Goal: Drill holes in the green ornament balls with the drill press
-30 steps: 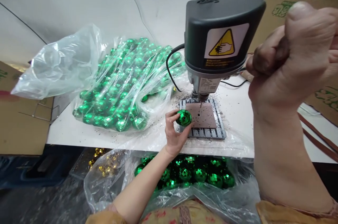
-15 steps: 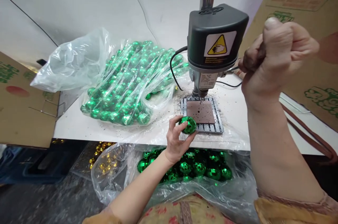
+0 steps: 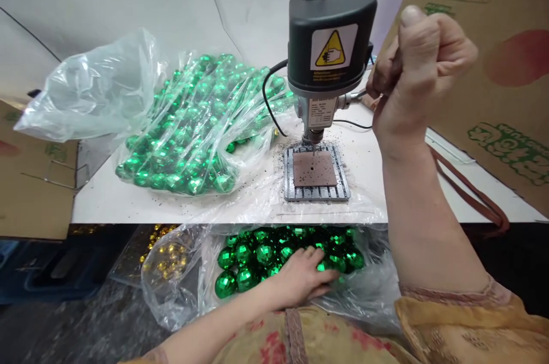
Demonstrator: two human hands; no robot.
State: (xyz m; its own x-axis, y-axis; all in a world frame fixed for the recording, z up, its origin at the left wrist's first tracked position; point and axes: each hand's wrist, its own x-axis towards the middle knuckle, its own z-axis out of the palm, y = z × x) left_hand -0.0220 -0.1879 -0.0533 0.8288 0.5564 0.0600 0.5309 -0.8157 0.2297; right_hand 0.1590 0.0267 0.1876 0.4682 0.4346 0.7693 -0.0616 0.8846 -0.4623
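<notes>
My left hand lies palm down over green mirrored balls in an open plastic bag below the table's front edge. Its fingertips are among the balls, and whether they grip one is hidden. My right hand is closed around the lever on the right side of a black drill press. Under the drill bit, a brown pad with a dark hole sits on the slotted metal base, with dark shavings around it and no ball on it.
A clear bag of green balls covers the table's left part. Cardboard boxes stand at the left and right. Gold balls lie in plastic below. A black cable loops left of the drill.
My left hand has moved down from beside the drill base into the lower bag, and the green ball it held is no longer seen in it. My right hand stays on the lever. The view has shifted.
</notes>
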